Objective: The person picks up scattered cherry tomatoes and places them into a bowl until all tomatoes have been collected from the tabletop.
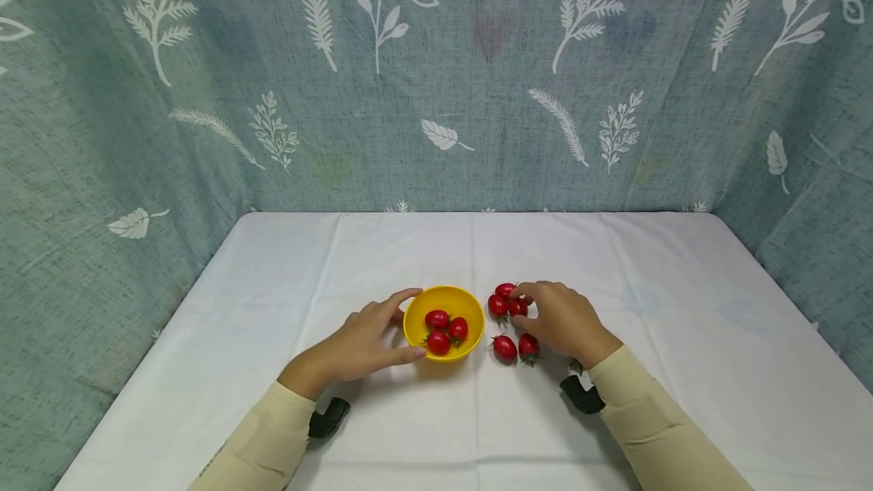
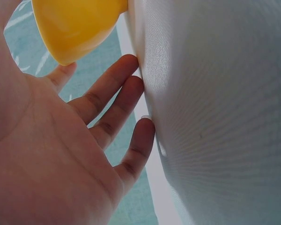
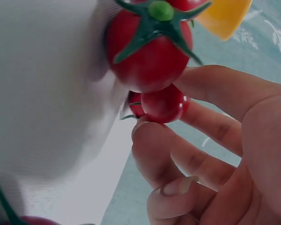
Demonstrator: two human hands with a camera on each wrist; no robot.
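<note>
The yellow bowl (image 1: pixel 416 339) stands on the white cloth, holding three red cherry tomatoes (image 1: pixel 439 342) with green stems. My left hand (image 1: pixel 361 341) holds the bowl from its left side, thumb on the near rim and index finger on the far rim; its other fingers spread below the bowl in the left wrist view. To the right of the bowl, my right hand (image 1: pixel 564 322) reaches into a small cluster of tomatoes. Its thumb and fingers pinch one cherry tomato (image 3: pixel 163 104), partly hidden behind a larger-looking tomato (image 3: pixel 147 51) in the right wrist view.
Two cherry tomatoes (image 1: pixel 505 349) lie nearer me, between the bowl and my right wrist. A green stem (image 1: pixel 576 364) peeks out beside the right sleeve. White cloth covers the table (image 1: pixel 382 248), with a green leaf-patterned curtain (image 1: pixel 436 97) hanging behind and at both sides.
</note>
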